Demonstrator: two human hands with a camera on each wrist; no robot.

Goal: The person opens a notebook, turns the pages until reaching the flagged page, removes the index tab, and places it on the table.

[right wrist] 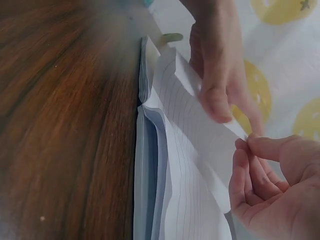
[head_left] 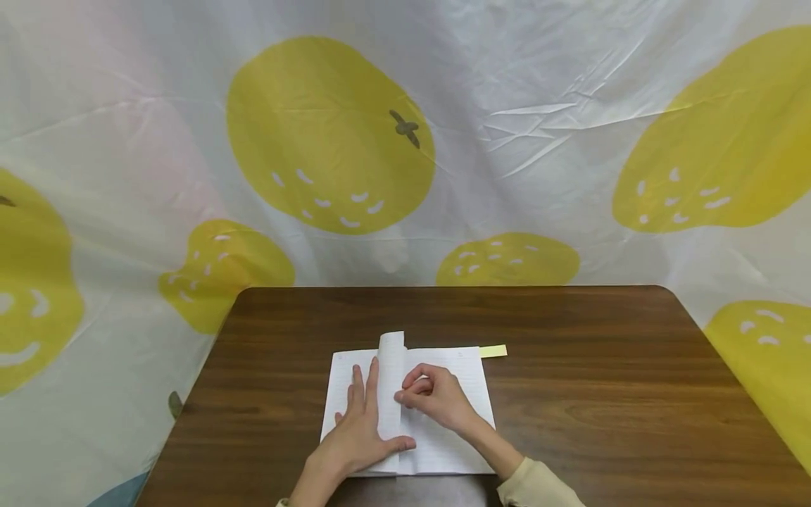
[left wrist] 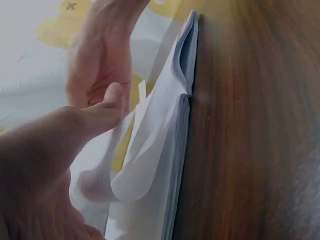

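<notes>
1. Lined notebook (head_left: pixel 443 451) lies open near the table's (head_left: pixel 602 422) front edge.
2. Left hand (head_left: pixel 357 429) flat, pressing left page.
3. Right hand (head_left: pixel 437 398) pinches 1 upright page (head_left: pixel 391 380); turn looks roughly half done.

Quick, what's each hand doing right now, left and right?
Left hand: open, fingers straight, pressing flat on the left page of the notebook.
Right hand: fingers curled, pinching the edge of the lifted page.
</notes>
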